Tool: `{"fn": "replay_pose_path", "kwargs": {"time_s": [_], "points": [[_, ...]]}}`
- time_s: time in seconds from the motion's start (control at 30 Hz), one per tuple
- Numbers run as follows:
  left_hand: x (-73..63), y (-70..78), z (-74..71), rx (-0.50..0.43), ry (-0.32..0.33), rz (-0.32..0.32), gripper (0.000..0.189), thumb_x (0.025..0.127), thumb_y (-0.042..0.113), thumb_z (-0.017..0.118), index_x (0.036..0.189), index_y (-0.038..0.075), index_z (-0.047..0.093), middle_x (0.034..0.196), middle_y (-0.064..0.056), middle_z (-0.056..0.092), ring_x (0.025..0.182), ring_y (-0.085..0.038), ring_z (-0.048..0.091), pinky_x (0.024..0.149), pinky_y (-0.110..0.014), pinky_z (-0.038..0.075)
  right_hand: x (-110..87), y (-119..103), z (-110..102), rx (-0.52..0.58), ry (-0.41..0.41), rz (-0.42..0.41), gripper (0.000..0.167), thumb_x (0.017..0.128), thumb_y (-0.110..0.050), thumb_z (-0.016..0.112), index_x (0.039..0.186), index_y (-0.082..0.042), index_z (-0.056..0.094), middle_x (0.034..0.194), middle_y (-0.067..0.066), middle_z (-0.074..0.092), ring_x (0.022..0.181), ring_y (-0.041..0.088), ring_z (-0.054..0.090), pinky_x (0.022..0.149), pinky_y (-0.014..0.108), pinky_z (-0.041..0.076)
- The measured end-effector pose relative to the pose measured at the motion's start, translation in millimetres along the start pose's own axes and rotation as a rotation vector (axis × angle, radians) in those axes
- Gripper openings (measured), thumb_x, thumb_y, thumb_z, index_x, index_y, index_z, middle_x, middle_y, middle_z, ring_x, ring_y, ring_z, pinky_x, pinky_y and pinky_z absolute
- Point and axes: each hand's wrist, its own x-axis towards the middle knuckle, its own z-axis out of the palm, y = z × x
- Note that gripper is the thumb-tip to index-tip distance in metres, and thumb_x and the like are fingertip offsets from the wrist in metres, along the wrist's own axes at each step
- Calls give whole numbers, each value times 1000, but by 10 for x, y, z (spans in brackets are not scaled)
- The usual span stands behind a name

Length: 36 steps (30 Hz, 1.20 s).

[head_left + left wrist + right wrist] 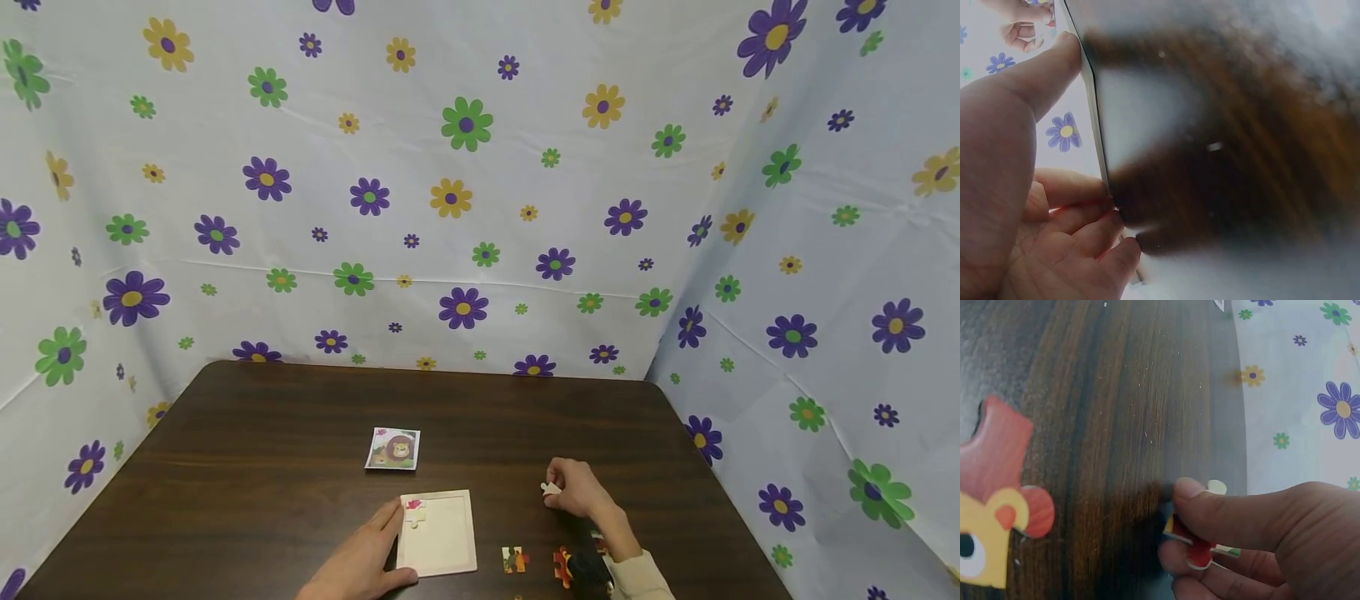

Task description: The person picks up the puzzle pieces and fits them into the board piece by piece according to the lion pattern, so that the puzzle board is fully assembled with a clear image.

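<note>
My right hand (576, 490) pinches a puzzle piece (551, 488) between thumb and fingers over the right side of the table. In the right wrist view, red and a little green show on the held puzzle piece (1200, 555), partly hidden by the thumb. The left hand (362, 553) rests along the left side of a square wooden puzzle tray (444, 542), thumb at its near left corner. In the left wrist view, the fingertips (1124, 250) touch the tray's edge. One puzzle piece (415, 511) with a pink print sits in the tray's far left corner.
A lion picture card (393, 450) lies beyond the tray. Right of the tray is a loose puzzle piece (514, 559); another, red and yellow (562, 567), lies beside the right wrist's dark camera (588, 572). Flowered cloth (465, 208) surrounds the brown table (300, 417).
</note>
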Motion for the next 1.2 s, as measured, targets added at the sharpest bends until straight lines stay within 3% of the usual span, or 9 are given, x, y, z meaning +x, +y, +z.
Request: {"fn": "replay_pose_path", "kwargs": {"time_s": [0.13,0.27,0.47,0.6,0.9,1.07,1.2], "points": [[-5,3,-1,-3,13,13,91,76,47,76,137,-12,42,143,-27,39,125,-39,47,97,-51,43,37,-24,10,62,27,-12,14,80,-5,76,84,-4,63,70,1,59,57,13,54,49,25,44],[-7,3,-6,-2,26,21,90,76,46,76,136,-12,42,143,-27,40,125,-39,46,97,-51,43,110,-130,-22,95,43,-80,5,86,-7,71,85,-3,68,71,1,63,54,12,59,47,24,46],[-6,15,-19,-1,26,23,90,77,46,76,137,-13,42,143,-27,39,126,-39,45,98,-51,42,241,-404,-54,45,47,-223,12,92,-3,60,86,-1,70,69,3,65,54,5,55,50,23,44],[-9,22,-20,6,40,36,89,77,45,76,136,-13,42,143,-28,40,126,-38,46,98,-51,43,314,-583,-10,50,32,-276,10,90,-1,62,85,-1,70,69,2,65,56,6,55,51,21,44],[-19,21,-5,24,67,45,89,77,44,76,136,-13,42,142,-27,40,125,-36,47,97,-48,44,403,-890,198,222,-49,-265,3,84,-4,72,83,-2,70,69,0,66,54,6,59,50,21,51],[-21,15,-16,10,34,25,92,77,47,76,137,-13,41,143,-27,39,124,-38,47,96,-50,44,431,-980,404,299,-111,-243,5,85,-6,71,86,-2,73,70,3,68,56,16,63,52,23,53],[-9,12,-24,-5,13,15,93,77,49,75,138,-13,40,143,-27,38,124,-39,47,95,-52,44,443,-1021,555,326,-144,-226,5,86,-6,70,87,-2,73,70,3,68,56,17,64,51,22,52]]}}
